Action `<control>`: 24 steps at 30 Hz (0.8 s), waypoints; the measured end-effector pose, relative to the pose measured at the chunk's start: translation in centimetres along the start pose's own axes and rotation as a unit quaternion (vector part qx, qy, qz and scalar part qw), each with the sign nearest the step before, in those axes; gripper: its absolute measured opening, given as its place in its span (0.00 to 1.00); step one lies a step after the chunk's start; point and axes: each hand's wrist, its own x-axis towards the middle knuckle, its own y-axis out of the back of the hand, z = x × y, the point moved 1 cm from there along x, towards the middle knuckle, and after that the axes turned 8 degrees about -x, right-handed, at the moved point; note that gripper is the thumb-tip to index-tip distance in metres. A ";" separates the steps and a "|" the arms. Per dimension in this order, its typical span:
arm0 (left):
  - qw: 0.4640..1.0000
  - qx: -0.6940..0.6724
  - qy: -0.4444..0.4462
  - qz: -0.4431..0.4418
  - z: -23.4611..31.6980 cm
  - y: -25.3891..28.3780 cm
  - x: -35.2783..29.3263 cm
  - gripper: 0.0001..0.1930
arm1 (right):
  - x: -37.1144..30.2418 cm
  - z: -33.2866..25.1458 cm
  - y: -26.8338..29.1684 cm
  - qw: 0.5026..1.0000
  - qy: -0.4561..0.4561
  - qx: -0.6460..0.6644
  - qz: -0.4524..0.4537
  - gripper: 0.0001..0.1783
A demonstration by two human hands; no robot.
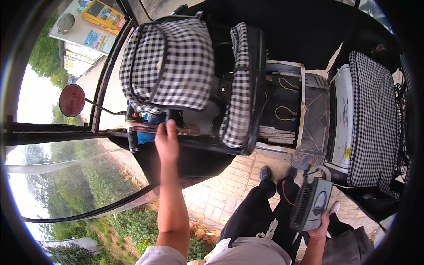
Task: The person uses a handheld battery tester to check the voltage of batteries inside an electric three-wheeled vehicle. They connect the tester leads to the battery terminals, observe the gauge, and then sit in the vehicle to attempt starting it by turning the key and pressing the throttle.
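My left hand [168, 138] reaches forward, its fingers closed around a short black post under the black-and-white checked seat backrest [183, 66]. At the lower right, my right hand [319, 225] grips the bottom edge of a grey box-shaped meter [312, 201] with a round dial and a carry handle. A thin red wire [284, 194] curves beside the meter. The checked seat cushion [238, 88] stands tipped up on its edge. Next to it, an open metal compartment [302, 106] holds dark batteries [280, 108] joined by yellow wire loops [285, 114].
A rear checked seat [375, 119] stands at the right. Handlebar grip [133, 141] and round mirror [72, 100] are at the left, near a clear plastic side curtain [79, 176]. Another person's shoe [335, 207] and dark clothing show beside my right arm. Brick paving [212, 194] lies below.
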 end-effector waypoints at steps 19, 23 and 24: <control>0.904 0.072 -0.199 -0.370 13.3 -21.7 -21.1 0.24 | -10.8 5.9 2.3 0.992 -0.028 -0.122 0.023 0.30; 0.898 -0.077 -0.304 -0.308 11.7 -19.4 -20.6 0.23 | -12.2 6.1 3.5 0.990 -0.025 -0.138 0.035 0.29; 0.920 -0.057 -0.260 -0.287 10.5 -17.3 -18.8 0.24 | -12.4 6.0 3.5 0.990 -0.028 -0.137 0.022 0.29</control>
